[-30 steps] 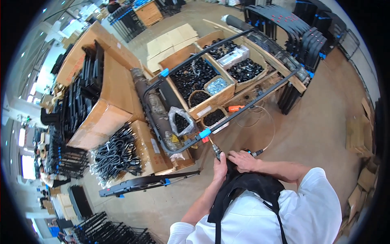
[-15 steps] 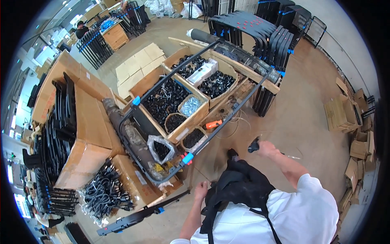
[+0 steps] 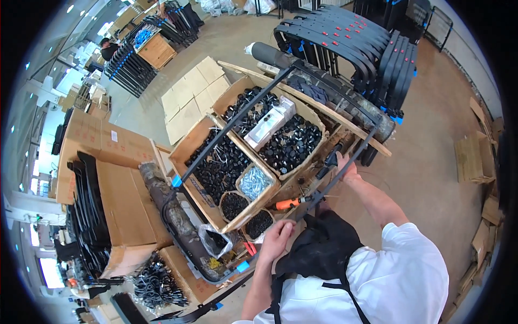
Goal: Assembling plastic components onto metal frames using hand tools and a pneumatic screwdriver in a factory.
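My right hand (image 3: pixel 348 168) reaches over the near right edge of the workbench, its fingers closed round a black hand tool (image 3: pixel 327 163) that looks like a driver. The tool is down at the bench surface, beside the box of black caps. A black tubular frame (image 3: pixel 232 121) with blue clips spans the bench, and its near bar passes close to both hands. My left hand (image 3: pixel 278 240) is closed by that bar, just in front of my apron; what its fingers hold, if anything, is hidden. An orange-bodied tool (image 3: pixel 291 203) lies between the hands.
Cardboard bins hold black caps (image 3: pixel 294 144), silver screws (image 3: pixel 255 182) and small dark parts (image 3: pixel 234 206). A white carton (image 3: pixel 271 123) sits among the caps. Padded rolls (image 3: pixel 178 218) support the frame. Stacked black panels (image 3: pixel 89 210) stand left, curved black frames (image 3: pixel 334 38) behind, cartons (image 3: pixel 475 156) right.
My right hand has moved forward with the black tool, from above the floor to the bench. My left hand has risen toward the frame's near bar. The view has shifted closer to the bench.
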`<state>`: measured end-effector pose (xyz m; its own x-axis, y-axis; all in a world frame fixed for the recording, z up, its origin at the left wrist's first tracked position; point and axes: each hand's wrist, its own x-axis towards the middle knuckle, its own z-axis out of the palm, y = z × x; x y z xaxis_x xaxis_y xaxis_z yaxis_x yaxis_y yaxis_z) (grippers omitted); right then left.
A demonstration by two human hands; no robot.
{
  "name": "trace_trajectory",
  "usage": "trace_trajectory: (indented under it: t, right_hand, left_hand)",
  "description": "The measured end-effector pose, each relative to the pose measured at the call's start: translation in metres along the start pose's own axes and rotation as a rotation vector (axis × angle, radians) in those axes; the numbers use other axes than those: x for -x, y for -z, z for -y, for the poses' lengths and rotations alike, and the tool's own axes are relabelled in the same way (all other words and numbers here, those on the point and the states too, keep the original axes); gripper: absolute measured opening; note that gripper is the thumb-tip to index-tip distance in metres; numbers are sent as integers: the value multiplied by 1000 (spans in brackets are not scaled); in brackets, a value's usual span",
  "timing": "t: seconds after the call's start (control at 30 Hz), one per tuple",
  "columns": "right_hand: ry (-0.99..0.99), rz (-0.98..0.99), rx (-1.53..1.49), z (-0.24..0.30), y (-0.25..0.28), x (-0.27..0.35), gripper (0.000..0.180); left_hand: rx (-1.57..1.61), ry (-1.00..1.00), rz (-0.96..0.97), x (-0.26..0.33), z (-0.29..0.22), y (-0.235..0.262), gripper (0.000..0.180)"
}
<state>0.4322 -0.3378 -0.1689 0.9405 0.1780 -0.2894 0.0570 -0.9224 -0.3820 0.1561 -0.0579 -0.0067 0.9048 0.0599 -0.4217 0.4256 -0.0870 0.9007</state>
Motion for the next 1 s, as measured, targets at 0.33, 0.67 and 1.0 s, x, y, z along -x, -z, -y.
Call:
trace_trajectory:
  t: [0.33,0.67,1.0]
  right_hand:
    - [251,62,187,-20,10,-54,53]
    - [273,867,-114,42,193,-4,24]
    - [533,46,202,154,8,-237,22]
  left_hand:
    - [-522,-257,-358,-322,-29,-7,32]
    - [-927,31,-281,-418,-13,-30,20]
    - [-469,48,-361,-368,-39,-18,28]
